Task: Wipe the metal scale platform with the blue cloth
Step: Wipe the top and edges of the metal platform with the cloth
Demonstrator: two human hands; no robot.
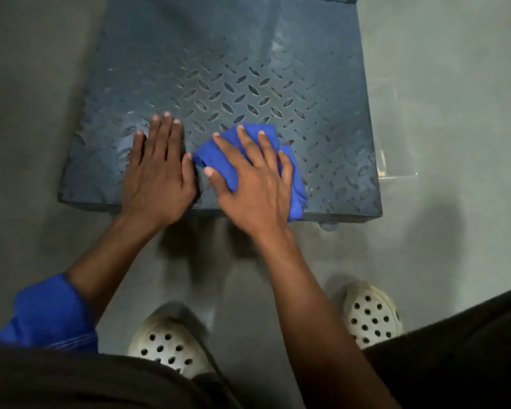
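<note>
Left hand [157,175] lies flat, fingers [165,134] straight, near the scale platform's [233,84] front edge, probably just bracing, and right beside it the right hand [257,190] presses spread, uncurled fingers onto the bunched blue cloth [207,156] so it rubs the metal.

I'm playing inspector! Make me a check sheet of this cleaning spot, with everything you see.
Surface: dark metal scale platform with a diamond-tread pattern, sitting on the grey floor.
Job's things: bunched blue cloth on the platform's near part.
Clutter: clear plastic-looking piece at the platform's right edge; cannot tell what it is.
Hands: left hand flat on the platform, holding nothing; right hand pressing the cloth with spread fingers.
Cables: nothing seen.
Surroundings: two white holed clogs; blue sleeve on the left arm.
</note>
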